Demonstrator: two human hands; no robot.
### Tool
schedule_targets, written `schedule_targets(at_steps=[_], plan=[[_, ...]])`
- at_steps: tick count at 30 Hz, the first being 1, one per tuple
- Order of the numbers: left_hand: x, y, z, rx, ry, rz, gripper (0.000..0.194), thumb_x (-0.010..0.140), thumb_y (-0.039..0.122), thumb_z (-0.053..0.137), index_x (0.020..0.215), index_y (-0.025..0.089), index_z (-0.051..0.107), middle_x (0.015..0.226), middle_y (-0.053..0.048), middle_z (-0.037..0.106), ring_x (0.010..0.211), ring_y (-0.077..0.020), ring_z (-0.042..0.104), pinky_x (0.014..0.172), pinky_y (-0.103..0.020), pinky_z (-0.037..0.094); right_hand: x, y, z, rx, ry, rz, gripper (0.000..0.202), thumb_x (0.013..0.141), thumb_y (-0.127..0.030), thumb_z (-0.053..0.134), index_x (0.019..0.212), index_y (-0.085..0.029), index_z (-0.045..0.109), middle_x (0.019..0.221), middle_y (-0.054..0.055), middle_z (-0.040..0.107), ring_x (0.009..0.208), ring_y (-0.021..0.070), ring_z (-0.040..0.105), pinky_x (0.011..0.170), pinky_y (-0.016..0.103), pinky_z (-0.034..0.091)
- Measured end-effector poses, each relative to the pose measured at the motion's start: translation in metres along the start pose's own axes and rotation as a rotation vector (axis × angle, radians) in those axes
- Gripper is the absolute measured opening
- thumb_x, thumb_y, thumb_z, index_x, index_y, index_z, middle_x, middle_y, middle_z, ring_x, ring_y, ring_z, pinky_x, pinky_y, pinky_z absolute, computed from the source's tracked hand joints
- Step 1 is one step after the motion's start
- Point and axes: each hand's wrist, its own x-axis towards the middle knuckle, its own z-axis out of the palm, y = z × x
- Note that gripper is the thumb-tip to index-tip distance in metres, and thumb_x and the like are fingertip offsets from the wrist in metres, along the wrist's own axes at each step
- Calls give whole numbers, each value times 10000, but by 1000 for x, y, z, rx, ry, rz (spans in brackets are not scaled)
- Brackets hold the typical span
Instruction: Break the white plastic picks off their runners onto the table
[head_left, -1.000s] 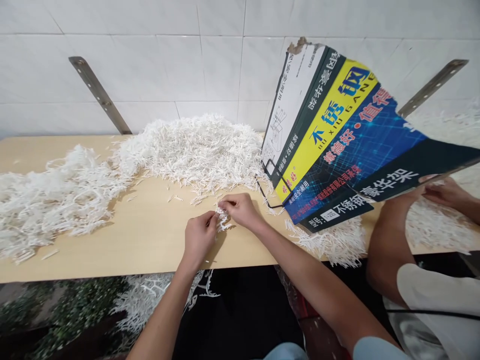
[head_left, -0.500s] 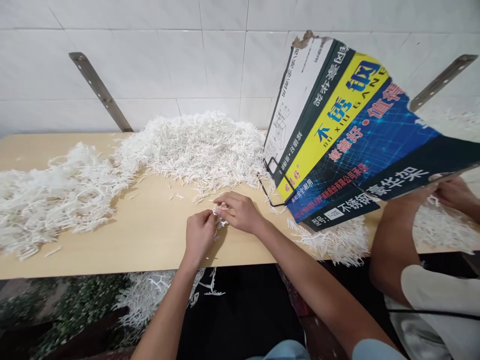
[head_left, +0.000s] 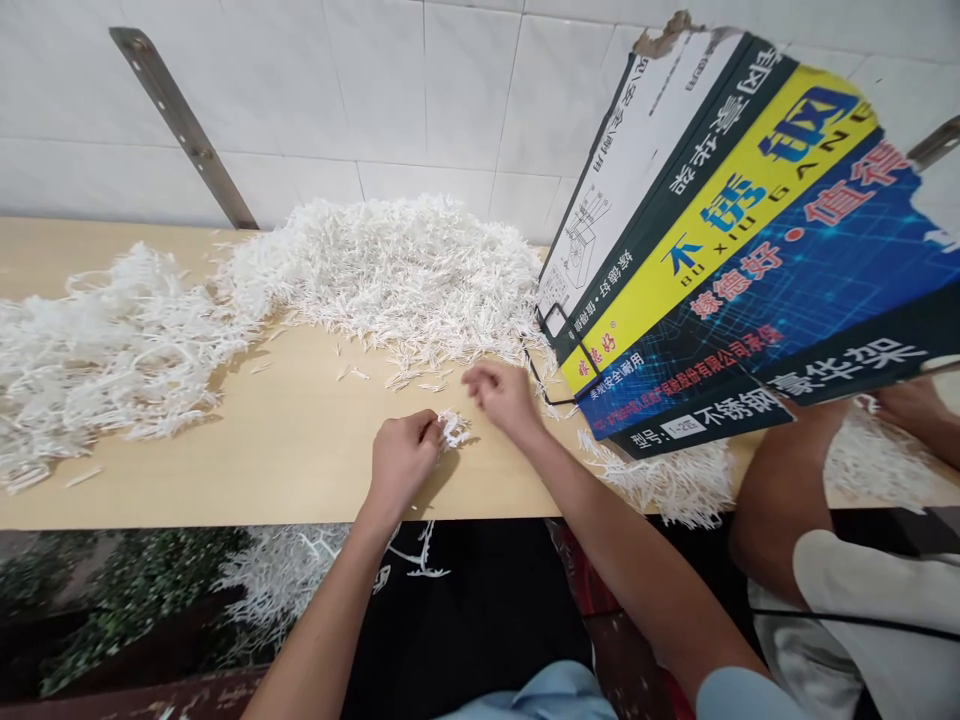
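Observation:
My left hand (head_left: pixel 405 458) is closed low over the board, gripping a small white branched plastic piece (head_left: pixel 454 429) whose spiky end sticks out past the thumb and index finger. To its right and slightly farther back, my right hand (head_left: pixel 504 400) has its fingers curled together, apart from that piece. Whatever the right fingertips may hold is too small to make out. Behind both hands lies a big heap of short white slivers (head_left: pixel 390 275). Longer, tangled white branched strands (head_left: pixel 142 340) are piled at the left.
A printed cardboard sheet (head_left: pixel 720 260) stands tilted at the right, by a black wire holder (head_left: pixel 577 370). More white slivers (head_left: pixel 667 480) lie below it. A co-worker's arm (head_left: pixel 787 490) reaches in beyond. White strands (head_left: pixel 285 580) hang under the wooden board (head_left: pixel 300 470); a metal bracket (head_left: pixel 184 130) is on the wall.
My right hand has drawn away from the left, rightward and back. The left hand keeps hold of the white piece. The camera view has shifted a little.

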Motion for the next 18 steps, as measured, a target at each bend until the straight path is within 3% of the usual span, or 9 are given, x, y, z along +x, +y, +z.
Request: schedule_targets(at_steps=[2, 3, 5, 7, 10, 12, 14, 16, 18], plan=[[-2, -1, -1, -2, 1, -5, 367, 895, 334, 529, 570, 207, 413, 494, 32, 416, 532, -140, 399, 576, -294, 233, 6, 4, -3, 69, 137, 83, 303, 971, -344, 540, 824, -170, 740, 640, 17, 661, 475, 112, 525, 460, 229, 394], [-2, -1, -1, -24, 10, -14, 372, 902, 339, 524, 574, 207, 409, 496, 34, 412, 533, -138, 397, 575, -293, 235, 8, 3, -4, 55, 135, 67, 293, 972, -353, 545, 854, -173, 744, 688, 28, 685, 511, 118, 552, 483, 232, 425], [-3, -1, -2, -93, 33, -30, 379, 921, 355, 509, 584, 207, 415, 505, 39, 407, 536, -134, 394, 572, -287, 246, 7, -2, -3, -63, 35, -55, 227, 956, -327, 594, 1015, -193, 767, 907, 63, 758, 684, 150, 648, 631, 265, 528], [-2, 0, -2, -158, 59, -39, 389, 930, 369, 504, 588, 207, 416, 511, 43, 397, 538, -131, 384, 568, -282, 255, 1, -12, 0, -195, -62, -198, 314, 970, -298, 600, 1251, -235, 724, 1193, 83, 743, 886, 180, 688, 834, 321, 560], [1, 1, 0, -182, 80, -42, 408, 933, 385, 507, 580, 206, 409, 509, 45, 385, 535, -127, 369, 562, -282, 256, -10, -23, 3, -237, -177, -322, 406, 1013, -341, 568, 1407, -271, 637, 1344, 87, 683, 990, 194, 681, 910, 347, 548], [3, 2, 0, -150, 70, -31, 391, 932, 382, 507, 589, 204, 447, 515, 42, 411, 539, -129, 385, 563, -283, 256, -14, -24, 3, -187, -274, -354, 340, 984, -368, 627, 1293, -262, 721, 1226, 80, 735, 955, 195, 687, 845, 321, 552], [3, 1, 1, -101, 40, -4, 346, 926, 364, 512, 620, 203, 511, 530, 38, 455, 553, -134, 416, 572, -283, 261, -13, -19, 3, -126, -313, -307, 191, 928, -337, 699, 1044, -237, 812, 1006, 62, 781, 862, 191, 698, 760, 296, 541], [2, 1, 0, -71, 11, 18, 333, 918, 348, 519, 619, 202, 521, 527, 36, 453, 557, -135, 418, 577, -283, 261, -7, -11, 2, -50, -187, -171, 170, 911, -290, 685, 832, -205, 810, 810, 48, 763, 733, 176, 682, 662, 279, 512], [0, 0, -1, -79, 6, 16, 362, 914, 348, 529, 588, 202, 468, 513, 39, 404, 552, -131, 387, 572, -282, 253, 1, -4, 0, 34, 22, -13, 243, 931, -285, 616, 793, -179, 786, 739, 46, 735, 605, 151, 624, 562, 266, 459]])
